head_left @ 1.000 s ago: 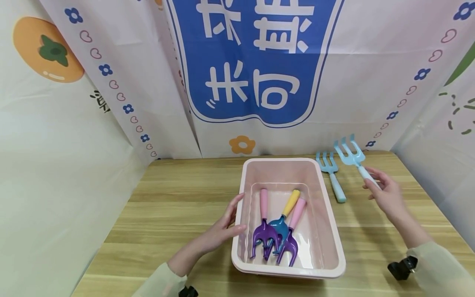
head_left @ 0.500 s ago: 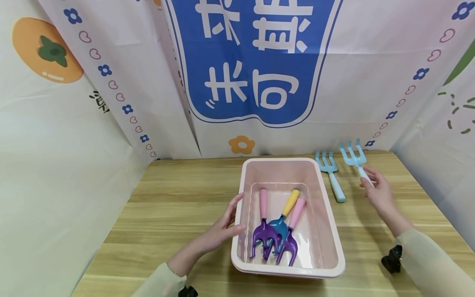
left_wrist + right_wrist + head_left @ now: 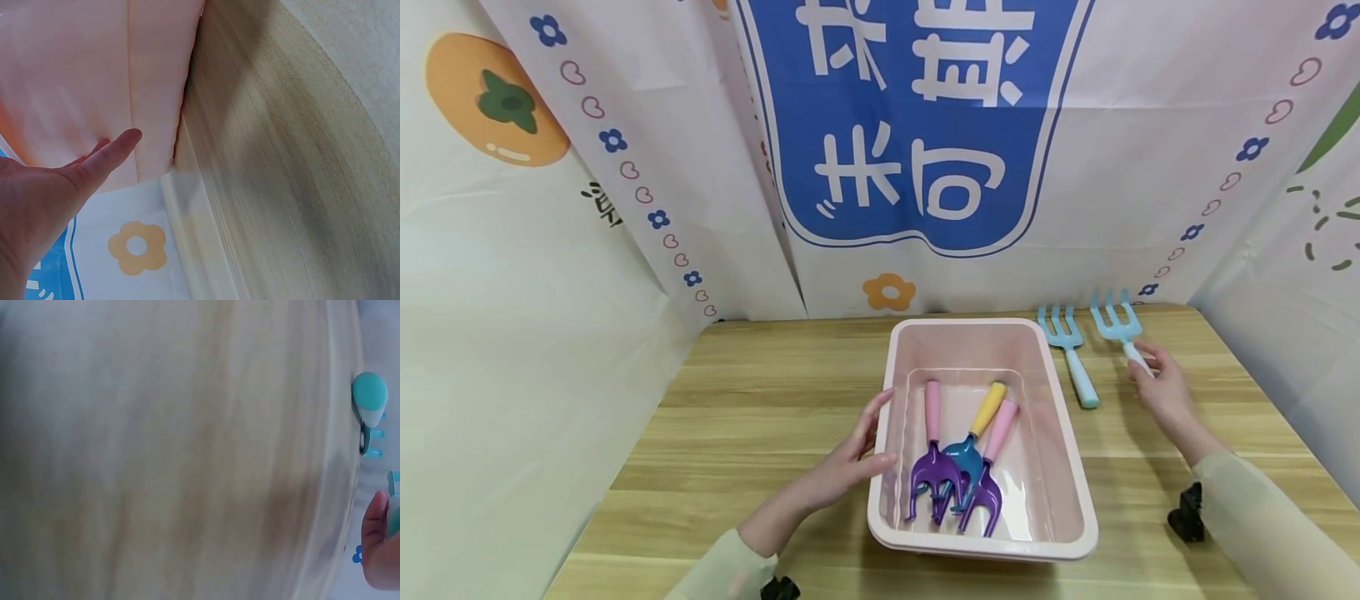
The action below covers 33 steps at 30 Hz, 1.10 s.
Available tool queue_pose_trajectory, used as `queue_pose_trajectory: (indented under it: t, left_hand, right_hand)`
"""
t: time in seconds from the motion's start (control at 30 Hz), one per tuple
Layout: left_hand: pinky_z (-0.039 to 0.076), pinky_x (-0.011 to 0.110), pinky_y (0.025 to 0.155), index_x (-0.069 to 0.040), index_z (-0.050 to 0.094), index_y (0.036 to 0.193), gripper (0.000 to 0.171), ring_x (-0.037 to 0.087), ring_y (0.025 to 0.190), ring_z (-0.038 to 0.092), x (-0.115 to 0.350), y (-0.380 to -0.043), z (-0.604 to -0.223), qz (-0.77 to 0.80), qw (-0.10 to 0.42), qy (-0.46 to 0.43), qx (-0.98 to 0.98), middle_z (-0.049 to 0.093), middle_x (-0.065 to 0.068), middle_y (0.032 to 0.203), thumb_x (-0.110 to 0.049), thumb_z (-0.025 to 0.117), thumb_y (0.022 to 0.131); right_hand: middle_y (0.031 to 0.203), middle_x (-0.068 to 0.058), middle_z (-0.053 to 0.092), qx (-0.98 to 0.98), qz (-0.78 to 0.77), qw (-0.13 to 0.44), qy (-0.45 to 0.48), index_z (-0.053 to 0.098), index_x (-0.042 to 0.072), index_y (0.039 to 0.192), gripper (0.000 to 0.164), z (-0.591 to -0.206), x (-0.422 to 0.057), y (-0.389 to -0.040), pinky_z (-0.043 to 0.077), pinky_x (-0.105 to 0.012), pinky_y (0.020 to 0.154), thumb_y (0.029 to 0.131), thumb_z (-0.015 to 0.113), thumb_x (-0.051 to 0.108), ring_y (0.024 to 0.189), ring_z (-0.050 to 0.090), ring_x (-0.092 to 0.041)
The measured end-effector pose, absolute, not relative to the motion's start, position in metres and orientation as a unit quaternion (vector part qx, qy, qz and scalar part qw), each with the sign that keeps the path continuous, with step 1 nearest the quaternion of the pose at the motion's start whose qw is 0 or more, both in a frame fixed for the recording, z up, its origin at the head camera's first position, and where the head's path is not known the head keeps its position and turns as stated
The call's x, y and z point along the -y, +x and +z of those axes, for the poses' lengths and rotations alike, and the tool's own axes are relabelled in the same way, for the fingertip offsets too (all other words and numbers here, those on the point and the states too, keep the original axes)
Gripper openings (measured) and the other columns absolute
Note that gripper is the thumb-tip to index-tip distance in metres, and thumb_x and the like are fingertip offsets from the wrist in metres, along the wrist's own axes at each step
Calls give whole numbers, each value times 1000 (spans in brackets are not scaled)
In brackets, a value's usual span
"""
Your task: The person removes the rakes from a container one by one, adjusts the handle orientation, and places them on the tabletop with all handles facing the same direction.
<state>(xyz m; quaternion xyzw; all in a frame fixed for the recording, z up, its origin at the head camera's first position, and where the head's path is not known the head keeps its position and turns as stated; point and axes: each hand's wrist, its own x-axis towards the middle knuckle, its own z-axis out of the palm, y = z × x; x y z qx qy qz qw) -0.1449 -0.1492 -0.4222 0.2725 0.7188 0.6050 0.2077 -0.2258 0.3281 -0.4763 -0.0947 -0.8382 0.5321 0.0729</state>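
Nearest us, the left hand [image 3: 847, 463] spreads its fingers against the pink bin [image 3: 985, 547], where purple forks [image 3: 934, 469] and a yellow-handled blue fork [image 3: 987, 412] lie. Farther off, the right hand [image 3: 1164, 389] holds a light-blue fork [image 3: 1117, 329] by its handle in curled fingers; beside it we see a matching fork [image 3: 1078, 374] on the surface [image 3: 760, 408].

Two forks [image 3: 1120, 331] are pale blue, the bin [image 3: 966, 346] pale pink, the tabletop [image 3: 775, 400] brown wood grain.
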Motion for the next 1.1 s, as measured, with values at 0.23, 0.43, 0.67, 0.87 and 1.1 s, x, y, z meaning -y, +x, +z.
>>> queue_pose_trajectory:
  t: [0.23,0.43,0.67,0.87,1.1]
  left_hand:
    - [28,49,109,-27,1,156,78,41,139,24,149,-145,-422,604,210,270,-720,11,27,156,-18,53,98]
    - [30,46,107,-25,0,156,78,41,139,25,150,-145,-422,602,212,271,-721,13,27,155,-17,53,98]
    - [31,45,107,-25,0,156,78,41,138,26,150,-145,-422,606,212,273,-716,14,27,155,-16,53,98]
    - [33,44,106,-24,-1,156,79,42,137,28,149,-145,-422,608,214,272,-715,16,28,154,-18,53,98]
    - [31,45,108,-25,-1,156,80,40,138,27,149,-145,-422,603,215,269,-720,15,26,155,-20,54,98]
  right_hand:
    - [125,-34,43,848,521,54,-86,29,-5,147,49,-485,-330,-231,49,-23,54,104,41,16,72,53,-10]
    - [127,-35,42,847,521,40,-92,28,-7,147,51,-488,-333,-234,50,-24,56,104,40,17,77,53,-7]
    - [123,-35,45,863,497,34,-88,30,-9,145,50,-489,-333,-238,50,-24,56,104,41,17,78,52,-8]
    - [123,-39,44,889,450,34,-80,34,-12,140,46,-483,-332,-242,50,-26,56,103,42,14,83,56,-28]
    - [121,-40,48,915,393,44,-76,41,-13,134,44,-481,-335,-247,43,-48,82,98,51,12,107,48,-49]
